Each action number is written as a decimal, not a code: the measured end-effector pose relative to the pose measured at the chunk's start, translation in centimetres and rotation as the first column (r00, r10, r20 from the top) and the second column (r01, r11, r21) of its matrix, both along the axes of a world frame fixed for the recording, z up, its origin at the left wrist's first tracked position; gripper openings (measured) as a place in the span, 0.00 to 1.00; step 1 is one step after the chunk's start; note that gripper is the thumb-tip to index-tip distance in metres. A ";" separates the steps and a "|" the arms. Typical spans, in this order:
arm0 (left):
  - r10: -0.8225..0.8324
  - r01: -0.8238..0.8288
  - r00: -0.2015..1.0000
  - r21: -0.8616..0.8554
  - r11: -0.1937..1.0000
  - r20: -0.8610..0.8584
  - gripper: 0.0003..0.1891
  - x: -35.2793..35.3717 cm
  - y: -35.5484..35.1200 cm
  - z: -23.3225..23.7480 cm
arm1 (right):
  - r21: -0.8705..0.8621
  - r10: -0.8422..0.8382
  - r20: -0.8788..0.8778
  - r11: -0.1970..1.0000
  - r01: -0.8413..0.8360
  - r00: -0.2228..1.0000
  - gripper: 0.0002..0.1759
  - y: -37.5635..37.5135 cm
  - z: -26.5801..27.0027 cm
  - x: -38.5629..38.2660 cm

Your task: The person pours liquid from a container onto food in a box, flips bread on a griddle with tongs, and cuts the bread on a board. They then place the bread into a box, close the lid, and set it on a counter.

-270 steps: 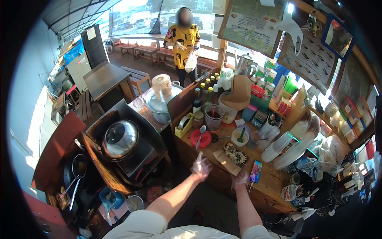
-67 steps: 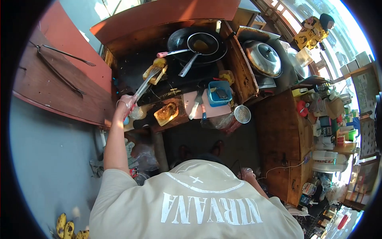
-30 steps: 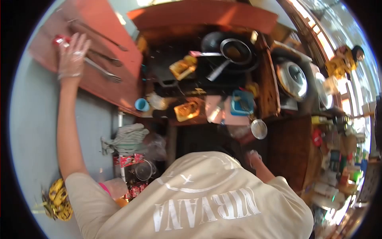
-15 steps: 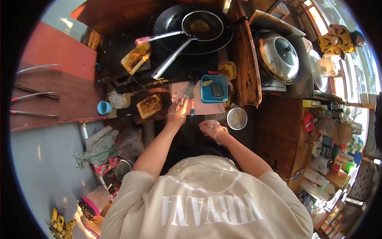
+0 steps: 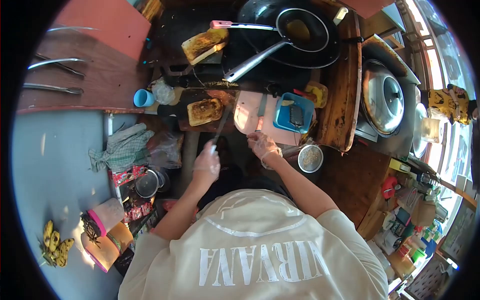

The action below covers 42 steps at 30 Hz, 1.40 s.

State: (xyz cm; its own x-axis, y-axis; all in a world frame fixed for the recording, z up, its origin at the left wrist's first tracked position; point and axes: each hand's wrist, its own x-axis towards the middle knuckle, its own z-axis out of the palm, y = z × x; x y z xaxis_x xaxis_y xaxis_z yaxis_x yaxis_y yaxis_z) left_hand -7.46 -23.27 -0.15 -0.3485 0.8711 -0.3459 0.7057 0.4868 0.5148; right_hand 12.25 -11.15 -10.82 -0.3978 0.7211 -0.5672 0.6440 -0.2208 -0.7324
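My left hand (image 5: 206, 164), in a clear plastic glove, is closed round the handle of a long-bladed knife (image 5: 223, 124), blurred by motion, its blade pointing up and forward. My right hand (image 5: 263, 146), also gloved, is at the near edge of a pink cutting board (image 5: 246, 111); its fingers are pressed together and what they hold, if anything, is too small to tell. Another knife (image 5: 262, 104) lies on the board, its handle just beyond my right fingers. A blue container (image 5: 291, 120) with a small grater stands on the board. Browned bread (image 5: 205, 112) lies left of it.
More toasted bread (image 5: 206, 46) sits farther back, beside a large black pan (image 5: 247, 45) holding a strainer (image 5: 312, 27). A metal bowl (image 5: 310, 159) stands right of my right hand. A blue cup (image 5: 143, 98) is at left, and a lidded pot (image 5: 383, 99) at right.
The view has shifted, so the counter appears farther right. My left hand has drawn back from the board with a knife in it. My right hand has moved to the board's near edge.
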 end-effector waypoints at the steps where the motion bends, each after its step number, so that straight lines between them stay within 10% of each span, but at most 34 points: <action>1: 0.150 -0.150 0.989 -0.107 0.983 -0.008 0.22 -1.5 -1.3 -0.3 | -0.010 -0.032 0.002 0.999 0.032 1.000 0.21 0.4 0.1 -1.2; 6: 0.306 -0.310 0.951 -0.140 0.940 -0.051 0.17 -8.4 -4.1 -7.0 | -0.202 -0.240 -0.051 0.953 0.225 0.969 0.23 4.5 4.8 -9.6; 9: 0.183 -0.184 0.983 -0.084 0.979 -0.019 0.17 -9.2 -0.1 -7.2 | -0.350 -0.528 -0.215 0.827 0.440 0.821 0.21 4.9 -1.1 -12.7; 20: -0.021 0.003 0.996 -0.195 0.981 -0.091 0.28 -13.1 2.6 -0.8 | -0.271 -0.629 -0.163 0.769 0.579 0.760 0.18 4.3 -0.3 -14.2; 23: -0.154 0.142 0.985 0.137 0.980 0.081 0.32 -11.5 3.2 -3.1 | -0.283 -0.641 -0.166 0.759 0.587 0.749 0.20 4.9 0.6 -14.8; 25: 0.256 -0.144 0.695 -0.219 0.965 0.672 0.30 -10.6 5.6 -1.0 | -0.216 -0.605 -0.197 0.794 0.568 0.772 0.20 4.8 -1.6 -14.5; 28: 0.370 -0.168 0.465 -0.331 0.929 0.804 0.28 -10.3 6.7 -2.5 | -0.164 -0.580 -0.225 0.815 0.556 0.783 0.21 4.7 -3.2 -14.2; 42: 0.368 -0.112 0.525 -0.366 0.924 0.768 0.27 -10.6 8.6 -3.1 | 0.004 -0.511 -0.075 0.859 0.513 0.856 0.18 4.8 -2.8 -13.9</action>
